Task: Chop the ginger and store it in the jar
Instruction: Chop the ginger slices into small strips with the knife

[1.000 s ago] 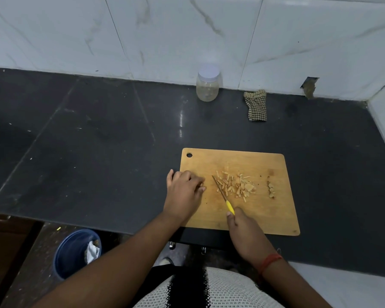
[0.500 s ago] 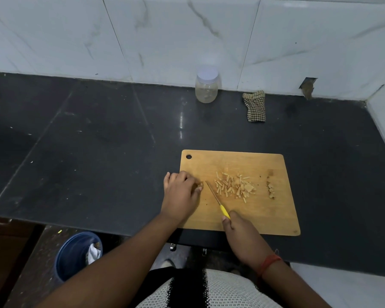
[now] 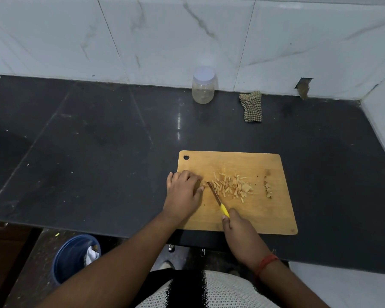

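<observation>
On the dark stone surface (image 3: 98, 152), near its front edge: wooden cutting board (image 3: 265, 214), hanging hole at the far left corner. Left hand (image 3: 183, 192) down on the board's left part, fingers (image 3: 192, 177) curled over a small piece of ginger (image 3: 204, 182), only a sliver of it showing at the fingertips. Right hand (image 3: 240, 232) at the board's near edge, wrapped round the yellow handle of a small knife (image 3: 218, 201); blade angled away and to the left, tip just beside the left fingertips, against the held piece. Whether the edge touched the board: could not tell. Right of the blade, a loose scatter of chopped ginger sticks (image 3: 233, 186) about the middle of the board, some overlapping, one broader chunk among them. Farther right, apart from the scatter, a small clump of ginger scraps (image 3: 268, 190). Well behind the board, against the marble wall tiles (image 3: 165, 36), an upright clear jar (image 3: 203, 86) with a pale lid on, something pale and indistinct at its bottom. Right of the jar, a crumpled checked cloth (image 3: 251, 106). Red thread band (image 3: 267, 262) round the right wrist. Below the surface's edge, on the floor at the left, a blue bucket (image 3: 69, 258) with a bit of white material inside.
</observation>
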The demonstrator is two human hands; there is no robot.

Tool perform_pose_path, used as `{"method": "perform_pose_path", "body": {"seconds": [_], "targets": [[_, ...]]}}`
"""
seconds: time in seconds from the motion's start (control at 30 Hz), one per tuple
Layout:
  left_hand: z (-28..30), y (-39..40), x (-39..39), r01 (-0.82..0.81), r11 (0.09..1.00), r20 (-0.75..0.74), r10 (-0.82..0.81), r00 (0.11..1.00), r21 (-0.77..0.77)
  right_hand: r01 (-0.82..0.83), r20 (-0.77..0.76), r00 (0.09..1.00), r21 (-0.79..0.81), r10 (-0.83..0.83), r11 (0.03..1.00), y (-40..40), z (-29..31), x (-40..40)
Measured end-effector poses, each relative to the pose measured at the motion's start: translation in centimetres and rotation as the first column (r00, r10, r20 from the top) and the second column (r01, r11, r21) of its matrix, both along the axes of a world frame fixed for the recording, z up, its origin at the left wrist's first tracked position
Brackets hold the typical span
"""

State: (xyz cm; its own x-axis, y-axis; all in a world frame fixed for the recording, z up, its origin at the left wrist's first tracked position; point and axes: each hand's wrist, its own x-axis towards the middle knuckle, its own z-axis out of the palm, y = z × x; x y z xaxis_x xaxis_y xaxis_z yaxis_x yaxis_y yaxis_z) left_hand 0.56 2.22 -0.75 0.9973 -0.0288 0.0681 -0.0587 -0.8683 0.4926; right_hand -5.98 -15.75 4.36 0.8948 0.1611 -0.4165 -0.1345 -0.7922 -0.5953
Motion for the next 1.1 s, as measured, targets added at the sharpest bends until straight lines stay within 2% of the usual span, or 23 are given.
{"method": "perform_pose_path", "body": {"seconds": [0.57, 0.93, 1.03, 1.1], "targets": [[0.6, -0.6, 0.7, -0.026, 0.999, -0.039, 0.027, 0.999, 0.041, -0.07, 0.112, 0.99, -0.152, 0.087, 0.986, 0.8, -1.1, 0.6], [1.0, -0.8, 1.0, -0.035, 0.996, -0.077, 0.041, 0.996, 0.078, -0.203, 0.027, 0.974, -0.325, 0.224, 0.924, 0.8, -1.7, 0.9], [0.9, -0.9, 0.9, -0.054, 0.997, -0.079, 0.058, 0.995, 0.049, -0.126, 0.118, 0.978, -0.316, 0.17, 0.941, -0.3, -1.4, -0.8], [0.8, -0.9, 0.9, -0.061, 0.998, -0.076, 0.063, 0.995, 0.032, -0.089, 0.068, 0.992, -0.244, 0.109, 0.966, -0.6, -1.7, -1.1]]}}
